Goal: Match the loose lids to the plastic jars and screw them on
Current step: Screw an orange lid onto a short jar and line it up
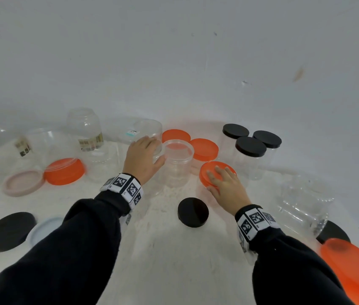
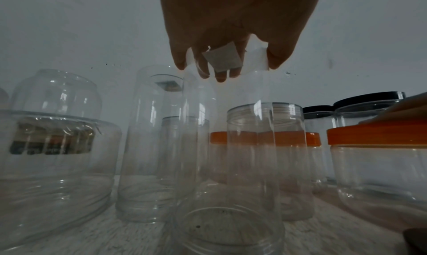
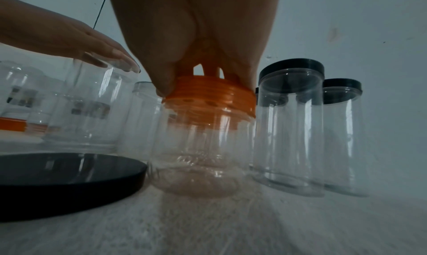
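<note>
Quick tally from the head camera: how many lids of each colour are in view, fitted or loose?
Orange plastic lids: 5
Black plastic lids: 6
Pink plastic lid: 1
Pale blue plastic lid: 1
Total: 13

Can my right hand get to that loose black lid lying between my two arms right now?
Probably yes, but not at once: the right hand grips an orange lid on a jar. The black lid lies flat and uncovered just beside that wrist, nothing between them.
</note>
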Action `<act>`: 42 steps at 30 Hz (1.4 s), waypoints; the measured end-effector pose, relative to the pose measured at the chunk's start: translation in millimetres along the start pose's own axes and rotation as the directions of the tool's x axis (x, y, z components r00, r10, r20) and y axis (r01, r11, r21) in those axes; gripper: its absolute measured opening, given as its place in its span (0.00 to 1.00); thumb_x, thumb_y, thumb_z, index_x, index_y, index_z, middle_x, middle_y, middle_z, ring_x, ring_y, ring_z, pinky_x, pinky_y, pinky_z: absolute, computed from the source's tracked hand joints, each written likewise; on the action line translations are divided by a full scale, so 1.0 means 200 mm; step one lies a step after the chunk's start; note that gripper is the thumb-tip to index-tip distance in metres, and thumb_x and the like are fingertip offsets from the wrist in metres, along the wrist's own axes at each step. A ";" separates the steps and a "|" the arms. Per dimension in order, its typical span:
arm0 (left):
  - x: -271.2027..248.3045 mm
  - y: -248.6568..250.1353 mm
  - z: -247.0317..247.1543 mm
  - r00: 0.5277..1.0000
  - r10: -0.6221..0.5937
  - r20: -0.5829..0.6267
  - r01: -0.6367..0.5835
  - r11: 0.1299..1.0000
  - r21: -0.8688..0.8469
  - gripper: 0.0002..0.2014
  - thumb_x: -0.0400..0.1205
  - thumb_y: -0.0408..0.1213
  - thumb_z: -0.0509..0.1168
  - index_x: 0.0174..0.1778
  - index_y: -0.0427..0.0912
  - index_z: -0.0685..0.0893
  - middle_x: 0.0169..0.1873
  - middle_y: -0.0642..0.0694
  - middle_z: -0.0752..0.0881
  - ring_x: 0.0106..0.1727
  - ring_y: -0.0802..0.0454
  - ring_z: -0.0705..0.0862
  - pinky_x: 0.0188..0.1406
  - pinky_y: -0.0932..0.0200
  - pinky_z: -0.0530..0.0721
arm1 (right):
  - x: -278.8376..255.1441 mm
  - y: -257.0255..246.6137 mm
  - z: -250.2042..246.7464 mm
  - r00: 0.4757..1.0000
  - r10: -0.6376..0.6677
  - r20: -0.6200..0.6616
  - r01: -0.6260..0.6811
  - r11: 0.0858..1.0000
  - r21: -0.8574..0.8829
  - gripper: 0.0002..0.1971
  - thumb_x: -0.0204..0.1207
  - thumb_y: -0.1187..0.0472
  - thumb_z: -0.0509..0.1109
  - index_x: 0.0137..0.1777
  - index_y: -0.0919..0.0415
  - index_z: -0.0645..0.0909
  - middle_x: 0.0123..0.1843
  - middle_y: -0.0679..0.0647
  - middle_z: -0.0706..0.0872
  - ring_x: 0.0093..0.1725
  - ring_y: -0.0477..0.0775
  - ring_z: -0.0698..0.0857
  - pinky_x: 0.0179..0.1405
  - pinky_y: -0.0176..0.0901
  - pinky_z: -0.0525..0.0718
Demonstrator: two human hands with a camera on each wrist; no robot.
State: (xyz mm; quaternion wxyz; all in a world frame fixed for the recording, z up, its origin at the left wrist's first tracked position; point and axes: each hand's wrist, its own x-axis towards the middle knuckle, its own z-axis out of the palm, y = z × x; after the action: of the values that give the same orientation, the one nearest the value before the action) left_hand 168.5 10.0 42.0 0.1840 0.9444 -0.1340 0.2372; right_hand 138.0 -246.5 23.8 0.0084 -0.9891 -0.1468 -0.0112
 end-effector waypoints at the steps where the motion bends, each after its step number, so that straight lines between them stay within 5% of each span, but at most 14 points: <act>1: 0.00 0.00 0.00 1.000 -0.003 -0.001 0.003 1.000 -0.001 0.29 0.75 0.55 0.52 0.57 0.35 0.83 0.57 0.40 0.84 0.59 0.40 0.80 0.58 0.46 0.75 | 0.01 0.00 0.00 1.000 -0.008 -0.005 0.008 1.000 0.001 0.26 0.86 0.48 0.51 0.82 0.50 0.56 0.84 0.55 0.55 0.82 0.63 0.52 0.81 0.55 0.51; 19: 0.00 0.01 0.01 0.999 -0.040 -0.002 0.040 0.999 -0.005 0.35 0.73 0.59 0.47 0.63 0.36 0.80 0.67 0.40 0.80 0.72 0.40 0.73 0.70 0.44 0.66 | 0.14 -0.10 -0.01 1.000 -0.006 0.013 0.007 0.999 -0.035 0.27 0.85 0.48 0.51 0.82 0.52 0.54 0.84 0.57 0.55 0.82 0.64 0.53 0.81 0.59 0.53; 24: -0.01 0.01 0.00 0.999 -0.036 -0.009 0.036 0.999 0.001 0.36 0.72 0.59 0.46 0.63 0.36 0.80 0.67 0.40 0.80 0.71 0.41 0.74 0.69 0.45 0.66 | 0.12 -0.10 -0.08 0.996 0.064 0.069 -0.071 0.993 0.096 0.27 0.84 0.48 0.56 0.81 0.53 0.59 0.84 0.55 0.55 0.82 0.60 0.52 0.79 0.63 0.51; 32: -0.01 0.00 -0.01 0.999 -0.034 -0.004 0.034 0.999 0.015 0.27 0.79 0.53 0.58 0.65 0.35 0.79 0.67 0.39 0.79 0.71 0.40 0.73 0.70 0.46 0.66 | -0.18 0.04 -0.10 0.990 0.094 -0.108 -0.072 0.980 0.186 0.24 0.81 0.51 0.63 0.75 0.56 0.69 0.78 0.53 0.68 0.77 0.56 0.66 0.77 0.52 0.61; 35: -0.01 0.01 -0.01 1.000 -0.023 -0.014 0.023 0.999 0.024 0.25 0.78 0.49 0.62 0.63 0.33 0.80 0.65 0.37 0.80 0.70 0.38 0.75 0.69 0.44 0.67 | -0.33 0.17 -0.10 0.976 0.178 -0.122 -0.160 0.976 0.148 0.26 0.79 0.50 0.65 0.76 0.55 0.68 0.80 0.52 0.65 0.78 0.56 0.63 0.77 0.51 0.59; 42: 0.00 0.00 0.00 1.000 -0.011 0.016 0.010 1.000 0.027 0.35 0.73 0.59 0.49 0.61 0.33 0.81 0.62 0.36 0.82 0.67 0.36 0.77 0.67 0.41 0.70 | -0.54 0.52 -0.13 0.883 0.458 -0.106 -0.456 0.889 0.039 0.45 0.69 0.41 0.73 0.81 0.56 0.55 0.83 0.59 0.51 0.81 0.64 0.51 0.78 0.62 0.55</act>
State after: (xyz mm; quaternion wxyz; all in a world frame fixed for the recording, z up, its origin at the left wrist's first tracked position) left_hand 169.0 9.5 42.1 0.1713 0.9494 -0.1274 0.2302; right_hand 64.0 -377.5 45.4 0.0255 -0.9935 0.0910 -0.0634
